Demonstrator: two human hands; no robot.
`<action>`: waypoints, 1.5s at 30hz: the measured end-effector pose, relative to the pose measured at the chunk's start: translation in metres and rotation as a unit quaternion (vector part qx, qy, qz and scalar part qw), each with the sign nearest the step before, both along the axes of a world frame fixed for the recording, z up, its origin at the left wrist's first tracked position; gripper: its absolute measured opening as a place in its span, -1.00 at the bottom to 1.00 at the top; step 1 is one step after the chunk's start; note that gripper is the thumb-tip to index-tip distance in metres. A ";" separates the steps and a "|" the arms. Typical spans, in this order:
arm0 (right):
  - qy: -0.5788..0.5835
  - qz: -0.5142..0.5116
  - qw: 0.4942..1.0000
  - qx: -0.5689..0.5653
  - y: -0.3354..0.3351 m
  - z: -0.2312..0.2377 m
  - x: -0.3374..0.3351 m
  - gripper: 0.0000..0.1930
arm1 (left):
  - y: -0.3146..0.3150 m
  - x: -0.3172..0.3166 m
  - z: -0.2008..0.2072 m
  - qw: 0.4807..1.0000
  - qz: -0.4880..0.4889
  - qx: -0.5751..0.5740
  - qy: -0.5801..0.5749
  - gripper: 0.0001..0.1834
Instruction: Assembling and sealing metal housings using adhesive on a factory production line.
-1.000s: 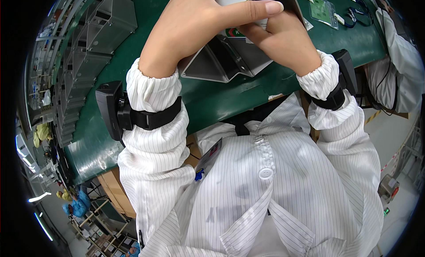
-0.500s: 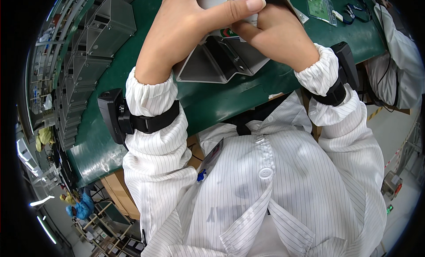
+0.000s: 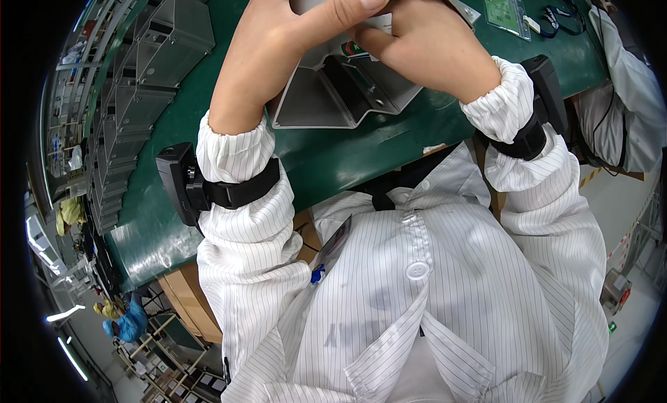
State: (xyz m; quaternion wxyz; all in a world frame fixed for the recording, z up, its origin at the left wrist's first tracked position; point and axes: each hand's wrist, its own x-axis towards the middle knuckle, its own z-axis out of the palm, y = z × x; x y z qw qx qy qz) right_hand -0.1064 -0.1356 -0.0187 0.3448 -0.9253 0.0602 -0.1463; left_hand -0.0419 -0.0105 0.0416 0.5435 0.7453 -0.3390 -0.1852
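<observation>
A grey bent sheet-metal housing (image 3: pixel 313 101) stands at the table's far middle, its angled lower edge facing me. My left hand (image 3: pixel 274 45) grips its left side, with the thumb stretched across the top toward the right; the other fingers run out of the picture. Over the housing's right part, my right hand (image 3: pixel 438 52) is bent inward with fingers curled; their tips, and whatever they pinch, are hidden. A small label with green and red (image 3: pixel 353 49) shows on the housing beneath the hands. Both wrists carry black strapped devices.
On the green table (image 3: pixel 326 156), several similar grey metal housings (image 3: pixel 177 38) stand in a row at the left. A green card in a clear sleeve (image 3: pixel 506 14) and a dark lanyard (image 3: pixel 559 21) lie at the far right. A white-clad person (image 3: pixel 625 90) is beyond the right edge.
Both hands have shifted slightly to the left over the housing. The right wrist has tilted a little, and the housing's lower front shows somewhat more.
</observation>
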 end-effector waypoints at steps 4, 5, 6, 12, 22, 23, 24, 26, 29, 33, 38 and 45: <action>0.031 0.003 1.000 -0.003 0.004 0.008 0.001 -0.69 | 0.027 0.045 -0.029 0.921 -0.268 -0.252 0.127 0.09; 0.043 0.010 0.999 0.004 0.005 0.013 0.001 -0.69 | 0.028 0.049 -0.034 0.916 -0.277 -0.262 0.123 0.09; 0.056 0.016 0.998 0.010 0.005 0.014 0.001 -0.69 | 0.028 0.050 -0.036 0.910 -0.287 -0.273 0.120 0.09; 0.127 0.004 0.992 -0.011 0.002 0.019 0.001 -0.69 | 0.031 0.040 -0.018 0.930 -0.255 -0.229 0.134 0.09; 0.030 0.023 0.999 -0.025 -0.006 -0.010 0.002 -0.79 | 0.014 -0.004 -0.002 0.990 -0.020 0.013 -0.140 0.13; 0.031 0.027 0.999 -0.027 -0.006 -0.012 0.002 -0.79 | 0.012 -0.003 -0.002 0.987 -0.012 0.029 -0.157 0.14; 0.014 0.027 0.999 -0.029 -0.006 -0.013 0.002 -0.80 | 0.011 -0.002 -0.003 0.984 -0.002 0.045 -0.174 0.15; -0.002 0.033 0.999 -0.032 -0.005 -0.014 0.003 -0.80 | 0.015 0.000 -0.004 0.980 0.013 0.062 -0.190 0.16; -0.004 0.027 0.999 -0.023 -0.005 -0.013 0.004 -0.81 | 0.020 0.000 -0.002 0.980 -0.039 0.010 -0.197 0.15; -0.012 0.038 0.999 -0.034 -0.007 -0.013 0.004 -0.81 | 0.016 0.000 -0.003 0.978 -0.009 0.038 -0.206 0.16; -0.048 0.053 0.997 -0.042 -0.009 -0.015 0.005 -0.82 | 0.022 0.009 -0.003 0.981 -0.035 0.001 -0.191 0.15; -0.006 0.039 0.997 -0.062 -0.007 -0.014 0.002 -0.82 | 0.015 -0.007 0.000 0.976 -0.007 0.043 -0.211 0.14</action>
